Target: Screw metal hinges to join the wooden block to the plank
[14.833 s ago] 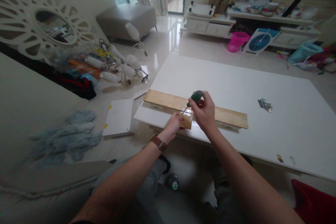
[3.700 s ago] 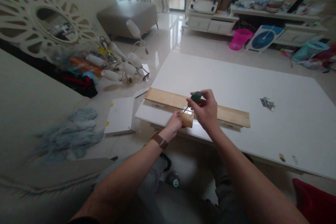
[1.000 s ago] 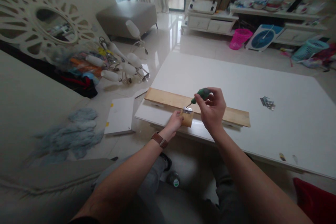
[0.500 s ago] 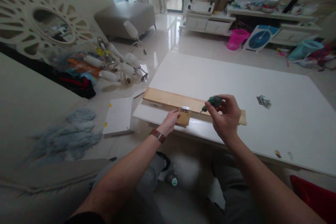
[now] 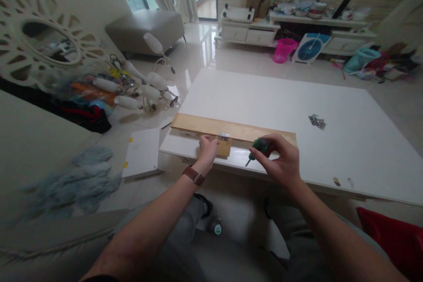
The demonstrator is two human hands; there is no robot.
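My right hand [image 5: 280, 156] is wrapped round a green-handled screwdriver [image 5: 258, 146]. Its tip points down and left, apart from the wood. My left hand [image 5: 207, 147] has its fingers closed at the left edge of a small wooden block [image 5: 224, 147], by the long plank's front edge. A metal hinge [image 5: 224, 136] joins this block to the long wooden plank [image 5: 194, 125]. The plank lies along the near side of the white table [image 5: 261, 101]. My left fingertips are partly hidden behind the hand.
Several loose hinges [image 5: 317, 121] lie in a pile on the table's right part. A white panel [image 5: 142, 152] rests on the floor at left, near a lamp fixture [image 5: 150, 92]. A bottle [image 5: 216, 225] stands between my feet, and red cloth [image 5: 390, 233] is at lower right.
The screwdriver has dropped lower and tilted more steeply downward. My left hand has shifted up along the block's left edge. The whole view has turned slightly to the right.
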